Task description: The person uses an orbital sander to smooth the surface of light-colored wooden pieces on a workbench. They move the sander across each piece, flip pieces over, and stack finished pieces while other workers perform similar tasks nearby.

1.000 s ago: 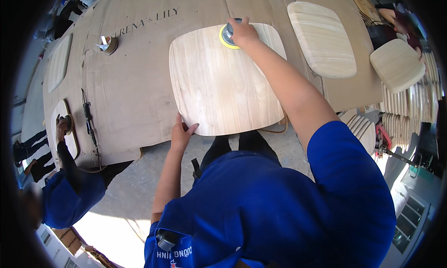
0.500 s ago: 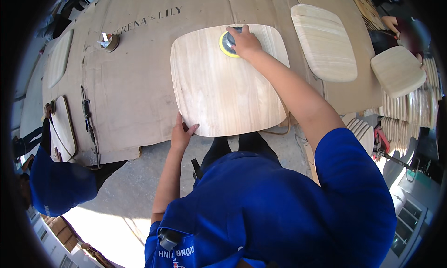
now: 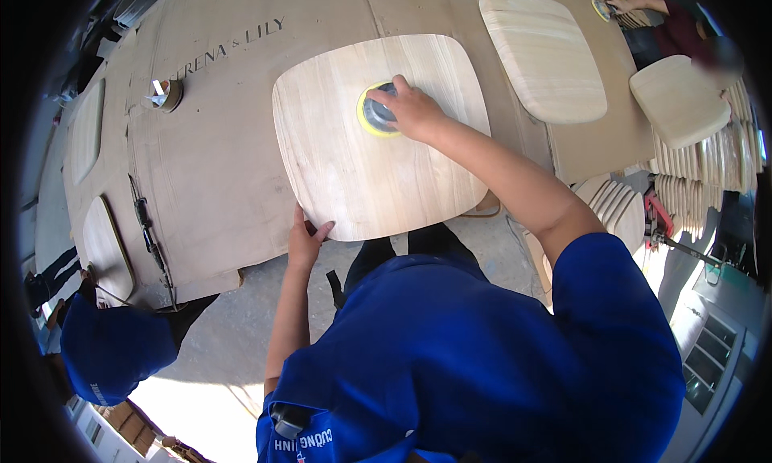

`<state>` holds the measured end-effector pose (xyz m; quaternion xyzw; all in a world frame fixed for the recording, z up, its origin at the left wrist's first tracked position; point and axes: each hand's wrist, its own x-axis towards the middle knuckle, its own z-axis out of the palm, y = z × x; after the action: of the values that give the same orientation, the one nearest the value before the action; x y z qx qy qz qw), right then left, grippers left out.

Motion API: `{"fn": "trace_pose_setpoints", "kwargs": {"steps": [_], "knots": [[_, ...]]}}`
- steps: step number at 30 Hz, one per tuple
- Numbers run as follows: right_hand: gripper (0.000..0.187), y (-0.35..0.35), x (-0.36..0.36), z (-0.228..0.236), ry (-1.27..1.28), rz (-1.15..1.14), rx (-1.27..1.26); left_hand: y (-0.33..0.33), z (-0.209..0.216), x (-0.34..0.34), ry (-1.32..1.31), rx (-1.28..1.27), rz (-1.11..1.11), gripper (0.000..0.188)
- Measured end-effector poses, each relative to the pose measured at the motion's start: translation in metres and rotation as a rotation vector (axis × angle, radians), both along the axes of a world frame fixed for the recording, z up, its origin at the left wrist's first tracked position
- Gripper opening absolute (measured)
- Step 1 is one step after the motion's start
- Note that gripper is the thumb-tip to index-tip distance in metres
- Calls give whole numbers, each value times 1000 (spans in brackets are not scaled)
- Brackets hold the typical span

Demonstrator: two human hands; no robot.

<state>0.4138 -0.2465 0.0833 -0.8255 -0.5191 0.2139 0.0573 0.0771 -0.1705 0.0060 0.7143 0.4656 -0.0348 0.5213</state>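
Observation:
A pale wooden panel with rounded corners [image 3: 346, 181] lies in front of me on the cardboard-covered table [image 3: 213, 141]. My right hand [image 3: 412, 111] is closed over a round hand sanding pad [image 3: 376, 113], dark on top with a yellow rim, which rests flat on the panel a little above its middle. At the panel's near left corner my left hand [image 3: 305, 239] grips the edge, thumb on top and the other fingers partly hidden beside and under it.
More wooden panels lie at the right [image 3: 547, 57] and left [image 3: 107, 246]. A small round tub [image 3: 168, 95] and a dark tool with a cord [image 3: 145, 222] are on the cardboard. Co-workers stand at the left [image 3: 112, 342] and far right [image 3: 675, 41], near stacked panels [image 3: 691, 193].
My right hand has drawn the sanding pad from near the panel's far edge toward me and slightly left. The left hand still holds the corner. The whole view has shifted a little.

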Motion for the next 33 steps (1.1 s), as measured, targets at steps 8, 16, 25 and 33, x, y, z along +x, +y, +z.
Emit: {"fn": "trace_pose_setpoints", "kwargs": {"steps": [8,16,25,33], "knots": [[65,-80,26,5,-55,-112,-79,-1,-5,-2,-44,3,17,86],[61,-82,77,3,-110,-273,73,2,-1,-1,-31,13,-33,85],[72,-155,-63,18,-45,-82,-79,1,-3,-2,4,52,-58,88],[68,-2,-96,12,572,32,896,1,-6,-3,-27,25,-38,85]]}}
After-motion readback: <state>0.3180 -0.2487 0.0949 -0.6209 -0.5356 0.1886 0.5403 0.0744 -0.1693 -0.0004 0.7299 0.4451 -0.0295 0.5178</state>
